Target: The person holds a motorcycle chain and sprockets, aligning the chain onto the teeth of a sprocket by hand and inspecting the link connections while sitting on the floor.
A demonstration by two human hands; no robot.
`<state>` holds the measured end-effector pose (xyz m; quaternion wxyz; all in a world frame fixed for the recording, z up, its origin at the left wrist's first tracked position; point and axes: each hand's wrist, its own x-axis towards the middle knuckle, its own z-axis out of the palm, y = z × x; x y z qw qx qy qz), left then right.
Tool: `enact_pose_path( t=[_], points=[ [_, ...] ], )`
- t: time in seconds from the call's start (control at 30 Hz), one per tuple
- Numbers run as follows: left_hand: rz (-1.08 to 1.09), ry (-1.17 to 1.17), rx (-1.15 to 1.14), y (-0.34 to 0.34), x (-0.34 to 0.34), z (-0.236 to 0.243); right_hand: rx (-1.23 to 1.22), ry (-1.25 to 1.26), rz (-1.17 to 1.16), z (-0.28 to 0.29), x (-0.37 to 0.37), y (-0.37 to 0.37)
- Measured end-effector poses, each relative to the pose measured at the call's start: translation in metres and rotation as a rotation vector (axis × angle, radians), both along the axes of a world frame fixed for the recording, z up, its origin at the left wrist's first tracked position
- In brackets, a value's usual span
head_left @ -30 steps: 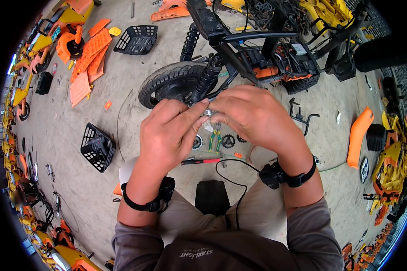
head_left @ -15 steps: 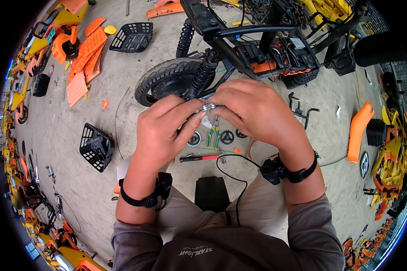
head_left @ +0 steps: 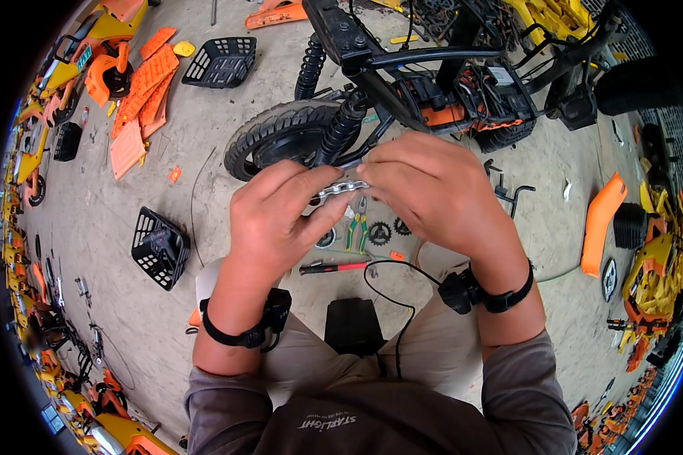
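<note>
Between both hands is a short silver piece of metal chain (head_left: 344, 188), its links showing in the gap between my fingertips. My left hand (head_left: 269, 212) pinches one end between thumb and fingers. The other end sits in the closed fingers of my right hand (head_left: 436, 193), which partly cover it. On the floor just beyond and below the chain lie pliers (head_left: 360, 227) with green and yellow handles, a dark toothed sprocket (head_left: 379, 233) and a silver ring-like gear (head_left: 325, 238), partly hidden by my left hand.
A stripped scooter frame (head_left: 402, 83) with its black wheel (head_left: 269, 140) stands ahead. Nearer me lies a red and black handled tool (head_left: 334, 267). To the left are a black basket (head_left: 162, 246) holding a power drill, another basket (head_left: 220, 62) and orange panels (head_left: 140, 95); an orange cover (head_left: 603, 224) lies right.
My fingertips have drawn slightly apart and more of the chain shows between them. My right hand has tilted a little; the chain remains held in both hands.
</note>
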<state>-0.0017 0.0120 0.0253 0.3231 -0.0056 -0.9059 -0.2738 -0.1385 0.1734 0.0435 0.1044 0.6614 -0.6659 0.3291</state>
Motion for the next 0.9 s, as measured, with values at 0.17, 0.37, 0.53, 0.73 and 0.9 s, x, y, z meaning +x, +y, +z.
enact_pose_path(
  t=[0.17, 0.37, 0.53, 0.73, 0.9],
  points=[
    [0.019, 0.019, -0.076, -0.002, -0.005, 0.001, -0.023, 0.030, 0.004, -0.001, -0.003, -0.003],
    [-0.083, 0.073, -0.081, -0.011, -0.013, -0.009, -0.051, 0.012, 0.015, -0.005, -0.010, -0.008],
    [-0.038, -0.014, -0.045, -0.009, -0.019, -0.007, -0.013, -0.010, 0.001, -0.009, -0.016, -0.011],
    [-0.054, -0.097, -0.114, -0.015, -0.019, -0.006, -0.024, -0.049, -0.031, -0.014, -0.016, -0.017],
    [-0.056, -0.144, -0.087, -0.014, -0.018, -0.007, 0.054, -0.143, -0.052, -0.016, -0.016, -0.017]
  ],
)
